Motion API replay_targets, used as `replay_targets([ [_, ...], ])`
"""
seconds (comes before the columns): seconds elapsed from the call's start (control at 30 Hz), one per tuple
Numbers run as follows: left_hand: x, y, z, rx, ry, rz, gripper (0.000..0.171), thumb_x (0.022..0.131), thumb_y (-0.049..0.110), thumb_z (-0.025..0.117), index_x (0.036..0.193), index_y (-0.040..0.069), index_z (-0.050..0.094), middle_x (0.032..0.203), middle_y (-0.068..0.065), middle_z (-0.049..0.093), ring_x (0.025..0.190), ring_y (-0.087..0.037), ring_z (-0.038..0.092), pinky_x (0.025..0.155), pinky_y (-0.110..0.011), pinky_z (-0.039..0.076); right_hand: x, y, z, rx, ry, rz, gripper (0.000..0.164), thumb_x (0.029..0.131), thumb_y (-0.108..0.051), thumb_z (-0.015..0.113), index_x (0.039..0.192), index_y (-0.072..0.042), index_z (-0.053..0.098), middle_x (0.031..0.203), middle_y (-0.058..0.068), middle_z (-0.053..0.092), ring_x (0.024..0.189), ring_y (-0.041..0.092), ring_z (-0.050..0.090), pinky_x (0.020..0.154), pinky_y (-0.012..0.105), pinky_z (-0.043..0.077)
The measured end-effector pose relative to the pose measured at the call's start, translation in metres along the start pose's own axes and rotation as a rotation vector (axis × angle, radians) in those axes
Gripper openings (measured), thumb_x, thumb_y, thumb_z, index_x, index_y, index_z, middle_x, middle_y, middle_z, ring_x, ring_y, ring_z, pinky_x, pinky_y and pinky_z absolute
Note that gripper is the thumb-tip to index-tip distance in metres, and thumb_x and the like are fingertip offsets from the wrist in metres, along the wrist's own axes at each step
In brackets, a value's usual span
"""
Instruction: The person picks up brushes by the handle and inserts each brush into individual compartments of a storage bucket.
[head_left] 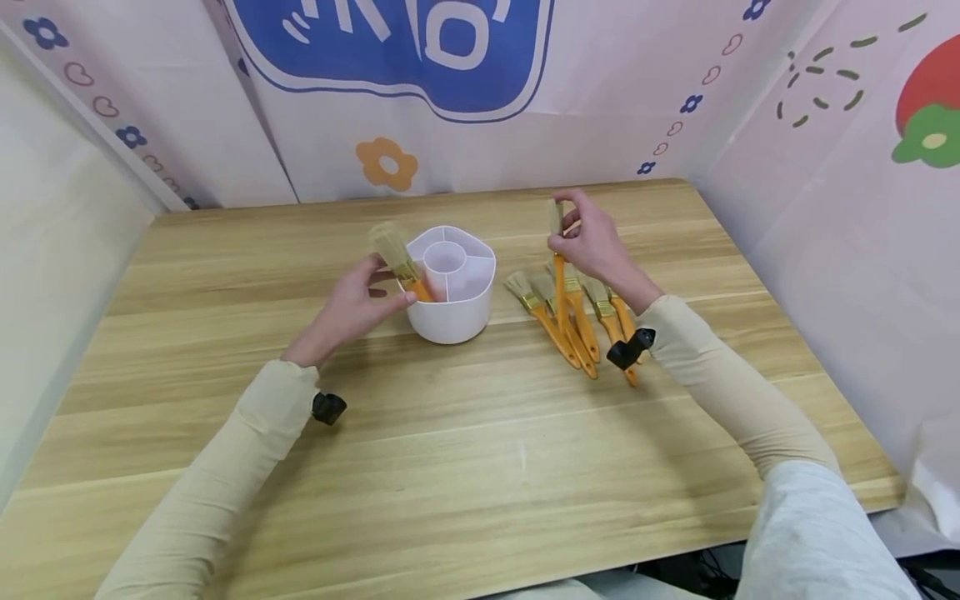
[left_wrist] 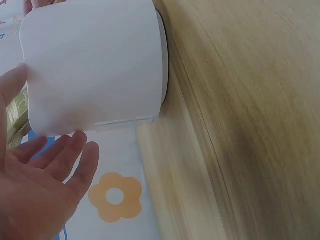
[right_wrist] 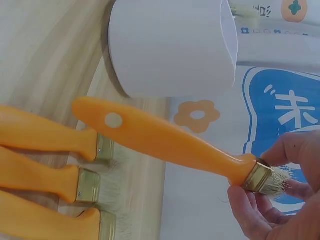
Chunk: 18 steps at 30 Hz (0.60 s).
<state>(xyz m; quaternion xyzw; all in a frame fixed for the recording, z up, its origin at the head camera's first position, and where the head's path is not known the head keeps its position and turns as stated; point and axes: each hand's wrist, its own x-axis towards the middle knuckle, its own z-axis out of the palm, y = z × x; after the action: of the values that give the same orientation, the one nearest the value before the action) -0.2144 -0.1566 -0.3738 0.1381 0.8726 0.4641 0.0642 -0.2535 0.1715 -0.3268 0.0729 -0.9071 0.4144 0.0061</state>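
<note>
A white round-cornered organizer (head_left: 450, 323) with several compartments around a central tube stands on the table. One paintbrush (head_left: 392, 248) sits in its left compartment, bristles up and tilted left. My left hand (head_left: 351, 307) is at that side, its thumb at the rim and its loosely bent fingers near the wall; the brush passes between thumb and fingers. To the right, my right hand (head_left: 596, 240) pinches another paintbrush (right_wrist: 155, 134) by the metal band and bristles. Its orange handle hangs down above a group of paintbrushes (head_left: 579, 321) lying on the table.
The wooden table (head_left: 420, 467) meets a printed back wall (head_left: 600, 117) and a right side panel (head_left: 840, 250). More orange brush handles (right_wrist: 42, 175) lie side by side below the held brush.
</note>
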Motion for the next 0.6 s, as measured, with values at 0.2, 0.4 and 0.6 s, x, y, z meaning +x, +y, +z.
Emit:
replay_targets([
  [0.2, -0.002, 0.0, -0.001, -0.015, 0.015, 0.024, 0.059, 0.088, 0.024, 0.065, 0.136, 0.003, 0.04, 0.138, -0.019, 0.047, 0.128, -0.036, 0.046, 0.1, -0.05, 0.045, -0.001, -0.008, 0.004, 0.024, -0.001, -0.009, 0.059, 0.081, -0.003, 0.057, 0.137, -0.013, 0.04, 0.1, 0.012, 0.053, 0.083, 0.022, 0.061, 0.063, 0.023, 0.055],
  [0.4, -0.003, 0.001, -0.002, -0.053, 0.034, 0.051, 0.053, 0.09, 0.016, 0.061, 0.136, 0.0, 0.04, 0.138, -0.021, 0.046, 0.126, -0.036, 0.047, 0.1, -0.048, 0.046, 0.0, -0.016, 0.008, 0.041, -0.004, -0.013, 0.06, 0.081, -0.002, 0.057, 0.138, -0.014, 0.039, 0.101, 0.01, 0.053, 0.087, 0.021, 0.061, 0.065, 0.023, 0.055],
  [0.6, -0.003, -0.001, -0.002, -0.055, 0.042, 0.041, 0.054, 0.091, 0.015, 0.06, 0.139, 0.001, 0.038, 0.138, -0.021, 0.047, 0.122, -0.037, 0.052, 0.099, -0.048, 0.047, 0.0, -0.029, 0.012, 0.054, 0.014, -0.05, 0.06, 0.08, -0.001, 0.057, 0.137, -0.014, 0.041, 0.1, 0.011, 0.054, 0.086, 0.022, 0.061, 0.064, 0.022, 0.055],
])
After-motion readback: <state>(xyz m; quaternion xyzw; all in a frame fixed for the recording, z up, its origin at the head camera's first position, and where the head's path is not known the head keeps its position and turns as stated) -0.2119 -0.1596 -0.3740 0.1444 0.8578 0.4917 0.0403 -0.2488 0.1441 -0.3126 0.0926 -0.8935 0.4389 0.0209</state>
